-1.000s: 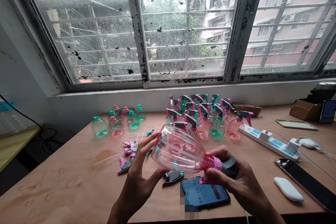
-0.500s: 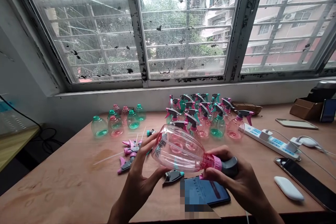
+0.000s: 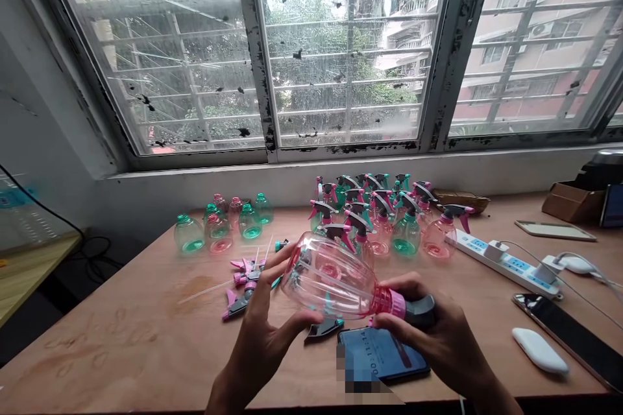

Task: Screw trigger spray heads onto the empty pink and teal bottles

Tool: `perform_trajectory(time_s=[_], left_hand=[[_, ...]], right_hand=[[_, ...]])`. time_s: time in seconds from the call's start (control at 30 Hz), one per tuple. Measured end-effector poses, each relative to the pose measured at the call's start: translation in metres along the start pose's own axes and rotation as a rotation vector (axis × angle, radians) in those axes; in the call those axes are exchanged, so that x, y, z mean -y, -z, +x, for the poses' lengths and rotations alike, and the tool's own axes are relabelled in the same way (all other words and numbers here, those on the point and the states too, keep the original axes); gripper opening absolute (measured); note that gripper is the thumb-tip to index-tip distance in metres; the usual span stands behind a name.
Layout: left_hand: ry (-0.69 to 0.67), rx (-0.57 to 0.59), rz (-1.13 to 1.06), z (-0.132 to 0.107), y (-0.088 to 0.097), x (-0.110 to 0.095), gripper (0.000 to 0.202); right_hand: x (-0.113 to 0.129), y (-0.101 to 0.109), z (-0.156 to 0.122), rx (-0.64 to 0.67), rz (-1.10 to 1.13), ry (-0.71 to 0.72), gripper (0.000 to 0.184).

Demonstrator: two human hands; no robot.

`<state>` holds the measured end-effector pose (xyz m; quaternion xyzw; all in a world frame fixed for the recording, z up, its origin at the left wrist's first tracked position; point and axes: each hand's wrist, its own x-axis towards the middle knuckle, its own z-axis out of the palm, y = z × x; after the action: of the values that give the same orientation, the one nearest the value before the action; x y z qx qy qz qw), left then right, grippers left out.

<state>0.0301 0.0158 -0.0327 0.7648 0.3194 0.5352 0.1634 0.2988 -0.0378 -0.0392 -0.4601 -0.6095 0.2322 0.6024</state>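
A clear pink spray bottle (image 3: 331, 275) lies sideways in the air between my hands, its base to the left. My left hand (image 3: 270, 321) grips it round the base, thumb below and fingers behind. At the neck, my right hand (image 3: 433, 331) is closed round the pink collar and black-and-pink spray head (image 3: 411, 308). A thin tube shows inside the bottle. Loose pink-and-black spray heads (image 3: 243, 282) with tubes lie on the table just left of my left hand. Another black spray head (image 3: 324, 329) lies under the bottle.
Several bottles without heads (image 3: 189, 233) stand at the back left. Several bottles with spray heads (image 3: 406, 233) crowd the back middle. A phone (image 3: 384, 353) lies below my hands; a power strip (image 3: 506, 262), another phone (image 3: 569, 337) and a white oval object (image 3: 539, 350) are at the right.
Both hands still hold the pink spray bottle in nearly the same pose. The whole view has shifted slightly, with the table things appearing a little further right.
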Motion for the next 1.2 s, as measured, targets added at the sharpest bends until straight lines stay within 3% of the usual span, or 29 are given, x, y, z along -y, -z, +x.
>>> perform_trajectory(time_s=[0.23, 0.43, 0.6, 0.77, 0.9, 1.03, 1.2], left_hand=[[-0.129, 0.001, 0.065, 0.003, 0.002, -0.001, 0.065], [-0.071, 0.045, 0.083, -0.002, 0.001, 0.000, 0.078], [-0.065, 0.031, -0.009, 0.000, 0.002, 0.003, 0.049], [-0.163, 0.018, 0.012, 0.001, 0.003, 0.005, 0.056], [-0.100, 0.049, 0.036, -0.001, 0.003, 0.003, 0.075], [-0.032, 0.042, 0.002, 0.001, 0.003, 0.005, 0.055], [-0.128, 0.065, 0.024, 0.004, 0.006, 0.010, 0.054]], right_hand=[[0.001, 0.002, -0.001, -0.019, 0.031, 0.031, 0.035], [-0.001, 0.007, -0.002, -0.029, -0.001, 0.044, 0.030], [-0.001, 0.009, 0.000, -0.023, 0.013, 0.023, 0.028], [-0.003, 0.009, 0.001, -0.008, 0.057, 0.011, 0.025], [-0.004, 0.006, 0.000, -0.002, 0.019, 0.022, 0.025], [-0.005, 0.003, 0.001, -0.007, 0.014, 0.014, 0.027], [-0.007, 0.004, 0.003, 0.017, 0.107, -0.063, 0.030]])
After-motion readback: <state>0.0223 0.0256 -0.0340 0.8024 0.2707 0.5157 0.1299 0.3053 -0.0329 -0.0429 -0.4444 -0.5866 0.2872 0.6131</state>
